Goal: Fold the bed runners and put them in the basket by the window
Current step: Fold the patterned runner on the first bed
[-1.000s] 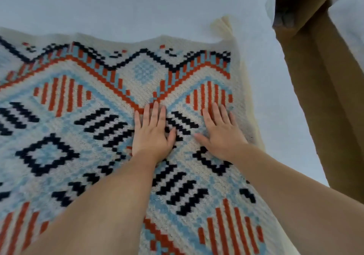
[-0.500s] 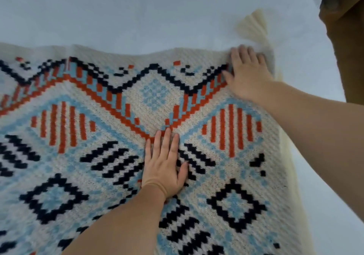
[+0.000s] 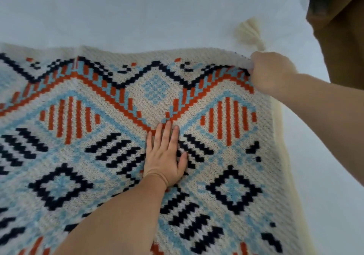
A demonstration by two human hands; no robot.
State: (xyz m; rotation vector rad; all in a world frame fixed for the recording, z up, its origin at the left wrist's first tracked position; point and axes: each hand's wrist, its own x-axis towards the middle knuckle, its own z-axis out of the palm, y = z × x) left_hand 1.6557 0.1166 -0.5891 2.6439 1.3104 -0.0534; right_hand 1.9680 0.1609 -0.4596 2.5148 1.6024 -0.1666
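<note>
On white bedsheet (image 3: pixel 137 14), patterned bed runner (image 3: pixel 226 176), left hand (image 3: pixel 165 156) pressing flat, right hand (image 3: pixel 269 71) gripping far corner

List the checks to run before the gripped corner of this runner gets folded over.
1. Right hand grips the bed runner at its far right corner: ok.
2. Left hand lies flat on the runner's middle, fingers straight: ok.
3. Tassel lies free on the white sheet, beyond the hand: ok.
4. Visible runner lies flat away from the gripped corner: ok.
5. Near edge lined up for the fold: cannot tell, out of view.
6. Basket nearby: cannot tell, not in view.
</note>
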